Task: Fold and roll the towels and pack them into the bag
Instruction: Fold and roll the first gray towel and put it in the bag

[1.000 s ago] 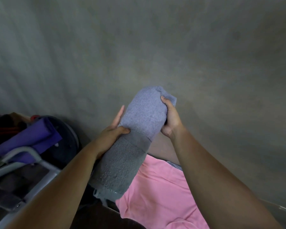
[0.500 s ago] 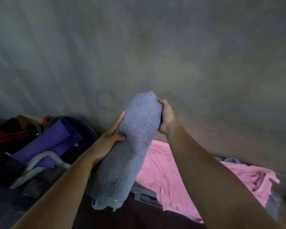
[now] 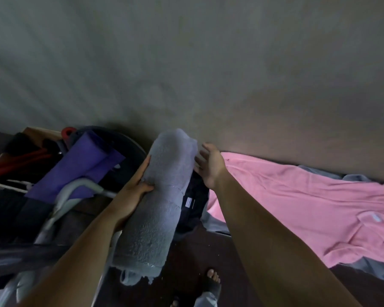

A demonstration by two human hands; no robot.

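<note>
At nine o'clock lies a purple mat (image 3: 82,165). The left hand (image 3: 135,187) grasps the rolled grey towel (image 3: 162,196) at centre, thumb across its front. At the roll's two o'clock the right hand (image 3: 211,165) spreads loose, holding nothing; a pink towel (image 3: 297,200) lies at three o'clock.

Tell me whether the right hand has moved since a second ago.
Yes. It gripped the top of the grey towel roll; now the right hand is open, fingers spread, just right of the roll, toward the pink towel.
</note>
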